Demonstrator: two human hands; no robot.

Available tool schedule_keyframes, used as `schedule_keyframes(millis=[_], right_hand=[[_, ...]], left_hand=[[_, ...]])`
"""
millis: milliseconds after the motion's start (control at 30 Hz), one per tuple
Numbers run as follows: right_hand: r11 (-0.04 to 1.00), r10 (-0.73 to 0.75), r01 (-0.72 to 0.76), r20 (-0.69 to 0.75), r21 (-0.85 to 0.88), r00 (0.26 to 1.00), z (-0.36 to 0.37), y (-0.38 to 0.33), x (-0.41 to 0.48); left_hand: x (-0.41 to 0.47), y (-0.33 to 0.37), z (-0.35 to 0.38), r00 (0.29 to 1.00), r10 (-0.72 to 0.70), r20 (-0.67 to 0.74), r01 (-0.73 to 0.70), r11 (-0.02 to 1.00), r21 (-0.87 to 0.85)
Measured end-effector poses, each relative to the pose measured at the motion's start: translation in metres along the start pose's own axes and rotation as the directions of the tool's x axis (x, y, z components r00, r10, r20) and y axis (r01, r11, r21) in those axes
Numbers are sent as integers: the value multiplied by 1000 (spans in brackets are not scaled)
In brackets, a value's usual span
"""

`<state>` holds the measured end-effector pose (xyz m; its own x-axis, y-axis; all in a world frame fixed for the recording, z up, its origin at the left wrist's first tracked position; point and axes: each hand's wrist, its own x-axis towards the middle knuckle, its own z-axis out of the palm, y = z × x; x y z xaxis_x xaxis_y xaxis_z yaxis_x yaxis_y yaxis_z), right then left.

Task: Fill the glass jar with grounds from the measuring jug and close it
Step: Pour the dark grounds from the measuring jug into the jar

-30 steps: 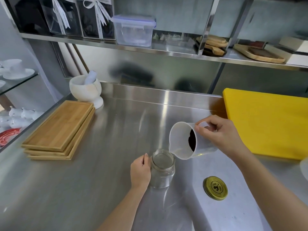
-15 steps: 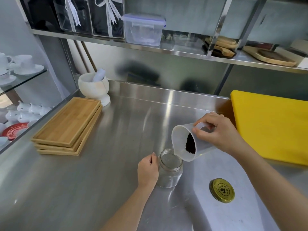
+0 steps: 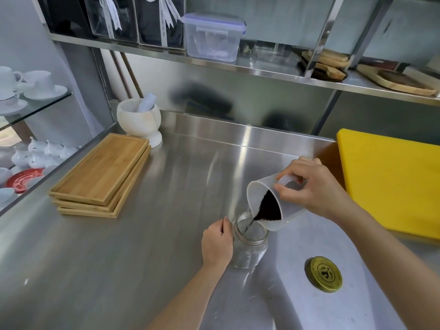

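Note:
A clear glass jar point(image 3: 250, 248) stands upright and lidless on the steel counter point(image 3: 142, 246). My left hand point(image 3: 217, 242) is wrapped around its left side. My right hand point(image 3: 314, 186) grips the handle of a translucent white measuring jug point(image 3: 256, 198), tipped steeply with its spout over the jar's mouth. Dark grounds point(image 3: 267, 208) have slid to the spout, and a thin stream falls into the jar. The jar's gold lid point(image 3: 324, 274) lies flat on the counter to the right of the jar.
A stack of bamboo trays point(image 3: 101, 176) lies at the left, with a white mortar and pestle point(image 3: 139, 120) behind it. A yellow cutting board point(image 3: 390, 182) sits at the right. A shelf point(image 3: 238, 65) above holds boxes and wooden boards. Cups stand on glass shelves point(image 3: 28, 108) far left.
My right hand has tipped the jug further and lowered its spout to the jar's mouth. The grounds have slid forward and begun streaming into the jar. My left hand stays on the jar.

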<state>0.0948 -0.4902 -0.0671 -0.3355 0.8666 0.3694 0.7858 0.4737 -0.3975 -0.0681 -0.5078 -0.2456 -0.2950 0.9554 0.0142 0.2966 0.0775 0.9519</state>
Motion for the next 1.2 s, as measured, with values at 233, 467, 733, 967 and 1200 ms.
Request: schedule_keyframes(millis=[233, 467, 733, 967, 1200], right_hand=[[1000, -30, 30, -8, -2, 1000, 1, -2, 1], [997, -71, 73, 40, -39, 997, -1, -5, -1], [982, -159, 164, 58, -94, 986, -2, -11, 1], [976, -194, 199, 62, -88, 979, -3, -13, 2], [961, -250, 259, 98, -95, 963, -1, -17, 2]], left_hand=[[-2, 3, -2, 1000, -14, 2, 14, 1000, 15], [-1, 4, -1, 1000, -19, 0, 19, 1000, 24], [-2, 5, -2, 1000, -13, -1, 13, 999, 38], [-2, 4, -2, 1000, -13, -1, 14, 999, 32], [-2, 4, -2, 1000, -1, -4, 1, 1000, 30]])
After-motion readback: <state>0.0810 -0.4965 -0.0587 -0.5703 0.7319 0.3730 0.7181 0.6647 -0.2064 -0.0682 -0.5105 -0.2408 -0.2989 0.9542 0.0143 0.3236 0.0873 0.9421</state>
